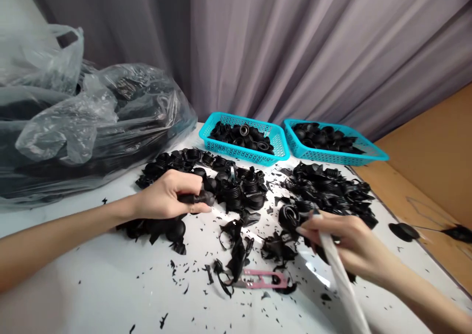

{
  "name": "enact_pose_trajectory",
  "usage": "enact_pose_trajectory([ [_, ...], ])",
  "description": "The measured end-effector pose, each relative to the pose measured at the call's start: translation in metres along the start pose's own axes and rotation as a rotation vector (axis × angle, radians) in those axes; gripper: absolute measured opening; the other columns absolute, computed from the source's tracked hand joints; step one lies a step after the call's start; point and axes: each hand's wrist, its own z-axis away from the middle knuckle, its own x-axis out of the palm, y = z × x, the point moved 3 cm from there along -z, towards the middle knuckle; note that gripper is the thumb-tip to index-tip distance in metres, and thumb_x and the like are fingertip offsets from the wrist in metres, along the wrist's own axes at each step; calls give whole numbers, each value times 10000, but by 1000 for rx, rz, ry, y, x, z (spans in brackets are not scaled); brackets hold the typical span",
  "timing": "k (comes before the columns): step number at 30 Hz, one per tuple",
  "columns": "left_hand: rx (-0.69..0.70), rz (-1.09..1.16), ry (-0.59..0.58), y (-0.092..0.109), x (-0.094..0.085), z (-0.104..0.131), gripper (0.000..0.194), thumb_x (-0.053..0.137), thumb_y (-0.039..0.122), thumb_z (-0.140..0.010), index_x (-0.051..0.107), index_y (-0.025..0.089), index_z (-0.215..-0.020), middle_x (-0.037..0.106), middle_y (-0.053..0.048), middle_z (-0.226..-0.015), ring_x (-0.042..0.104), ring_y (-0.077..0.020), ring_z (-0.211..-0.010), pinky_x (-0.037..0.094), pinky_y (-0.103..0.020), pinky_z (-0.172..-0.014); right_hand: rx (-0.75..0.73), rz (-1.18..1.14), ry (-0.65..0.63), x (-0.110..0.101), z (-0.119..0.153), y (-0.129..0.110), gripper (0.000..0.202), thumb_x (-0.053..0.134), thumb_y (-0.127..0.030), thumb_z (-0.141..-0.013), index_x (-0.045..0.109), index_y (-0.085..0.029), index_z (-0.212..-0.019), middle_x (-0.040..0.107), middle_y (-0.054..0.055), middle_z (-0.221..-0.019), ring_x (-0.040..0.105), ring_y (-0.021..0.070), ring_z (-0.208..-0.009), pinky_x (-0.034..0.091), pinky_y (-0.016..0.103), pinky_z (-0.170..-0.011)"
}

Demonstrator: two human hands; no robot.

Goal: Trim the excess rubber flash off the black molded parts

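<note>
My left hand (176,192) is closed around a black rubber part (197,197), whose rounded end sticks out past the fingers. My right hand (344,238) is closed on a long white stick-like tool (341,280) with a dark tip; its exact kind does not show. The fingertips of that hand are at a ribbed black rubber piece (289,218); whether they grip it I cannot tell. Between the hands lie black rubber scraps (238,253) and pink-handled thread snips (263,279).
Piles of black ribbed parts lie left (236,189) and right (328,189). Behind them stand two turquoise baskets (243,153) (339,157) of black parts. A large clear plastic bag (92,127) fills the left. Small trimmings litter the white table (110,294); a grey curtain (258,44) hangs behind.
</note>
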Motion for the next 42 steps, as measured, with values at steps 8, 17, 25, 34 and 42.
enact_pose_trajectory([
  [8, -75, 303, -60, 9, 30, -17, 339, 751, 190, -674, 436, 148, -554, 379, 72, -579, 338, -58, -526, 254, -196, -469, -41, 125, 81, 20, -18, 6, 365, 474, -403, -914, 683, -124, -1024, 698, 127, -741, 656, 236, -674, 528, 341, -574],
  [17, -408, 692, -12, -9, 44, -13, 287, 717, 202, -687, 444, 144, -620, 441, 73, -577, 397, -49, -526, 323, -168, -477, 33, 90, 230, -12, -29, -25, 443, 327, -375, -975, 691, -149, -1085, 594, 16, -506, 495, 122, -370, 371, 248, -354],
  [25, -593, 772, -130, -9, 46, -7, 252, 654, 272, -775, 446, 163, -682, 415, 103, -419, 361, -33, -312, 248, -130, -303, 266, -653, 32, 8, -34, -43, 117, 543, -324, -875, 494, -218, -872, 707, 31, -649, 634, 148, -529, 504, 243, -466],
  [34, -640, 810, -129, -9, 46, -6, 194, 637, 252, -780, 492, 144, -708, 439, 90, -454, 368, -20, -313, 236, -117, -296, 424, -829, 165, 21, -42, -32, 299, 722, -351, -726, 549, -206, -531, 757, 82, -916, 715, 256, -832, 589, 328, -634],
  [42, -727, 819, -88, -8, 48, -5, 193, 630, 242, -763, 489, 148, -671, 406, 100, -406, 372, -33, -266, 226, -115, -250, 474, -785, 172, 32, -39, -38, 335, 694, -379, -758, 513, -226, -521, 763, 65, -868, 712, 232, -754, 548, 330, -608],
])
